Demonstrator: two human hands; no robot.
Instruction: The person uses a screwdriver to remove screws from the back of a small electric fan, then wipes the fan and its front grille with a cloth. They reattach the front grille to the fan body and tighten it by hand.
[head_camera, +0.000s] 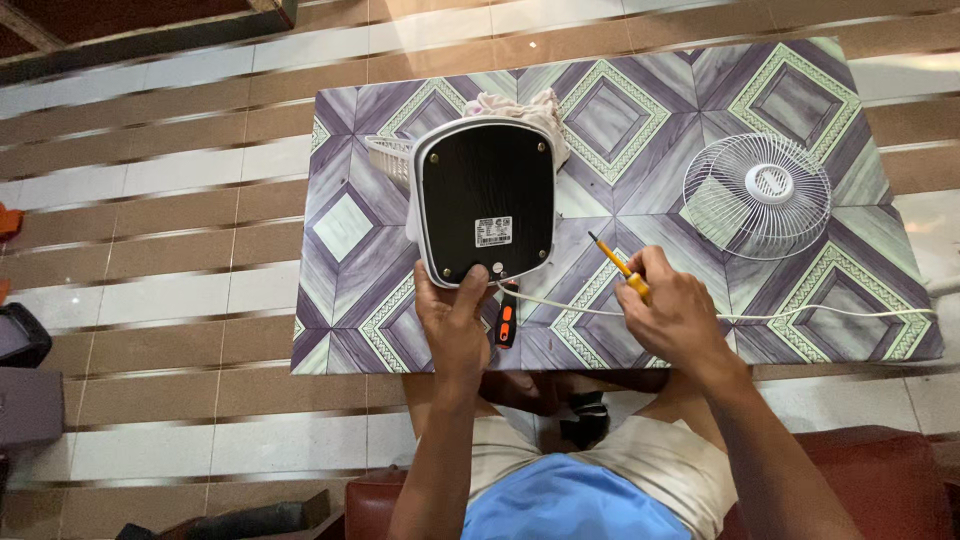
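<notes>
Fan base (487, 200) stands underside up on tabletop (340, 230), your left hand (452, 318) clamped on its near edge. Right hand (672, 312) closed on screwdriver (618, 265), tip w/in reach of base. Cord (800, 316) runs right; grille (757, 195) beyond right hand; cloth (520, 106) behind base.

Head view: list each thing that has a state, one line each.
Fan base: tipped up, black underside facing the camera.
Left hand: gripping the base's lower edge.
Right hand: holding a yellow screwdriver.
Fan grille: detached, lying flat.
White cord: slack across the mat.
</notes>
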